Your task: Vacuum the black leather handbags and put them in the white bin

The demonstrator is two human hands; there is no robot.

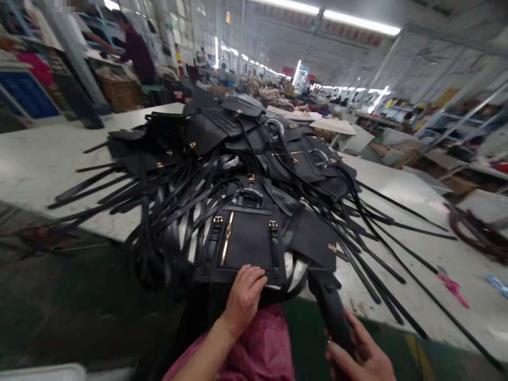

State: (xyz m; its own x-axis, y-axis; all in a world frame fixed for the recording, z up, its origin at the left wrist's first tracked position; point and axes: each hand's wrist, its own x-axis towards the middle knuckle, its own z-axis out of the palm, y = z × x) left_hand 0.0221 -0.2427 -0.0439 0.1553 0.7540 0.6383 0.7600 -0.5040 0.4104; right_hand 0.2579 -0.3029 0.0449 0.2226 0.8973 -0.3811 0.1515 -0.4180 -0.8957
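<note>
A black bag panel point(249, 241) with a gold zipper and two buckled straps lies at the near edge of the white table. My left hand point(245, 296) is on its lower edge, fingers curled over it and pressed together. To the right, my right hand point(359, 349) is closed around a thick black strap piece point(331, 307), thumb on one side and fingers on the other. A black flap point(313, 238) with a gold clasp lies between the panel and that strap. Behind them rises a heap of black bag parts point(210, 129) with many loose straps.
The white table point(420, 254) carries pink scissors point(452, 288) and a blue item point(497, 286) at the right. Brown straps point(478, 233) lie at its right side. A metal post stands at the far left edge. A person in purple point(137, 53) works beyond it.
</note>
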